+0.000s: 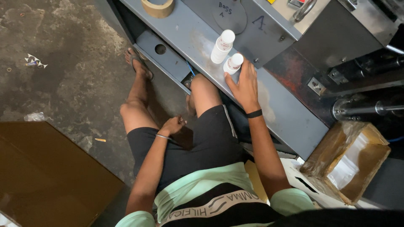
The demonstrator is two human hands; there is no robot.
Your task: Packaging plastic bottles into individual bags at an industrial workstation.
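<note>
Seated person, head cam looking down. Right hand point(245, 82) rests flat on the grey metal shelf point(286, 113) of a machine, fingers spread & open, fingertips touching the base of a small white bottle point(232, 63) w/ white cap; not gripped around it. A taller white bottle point(221, 46) stands just beside, farther from the body, upright, untouched. Black band on right wrist. Left hand point(172, 125) sits on left thigh, fingers loosely curled, something thin poss. pinched in them, too small to tell. Hands well apart. Tape roll point(158, 7) on shelf's far end. Open cardboard box point(349, 162) w/ clear liner to the right, brown carton point(46, 176) on the floor at left
</note>
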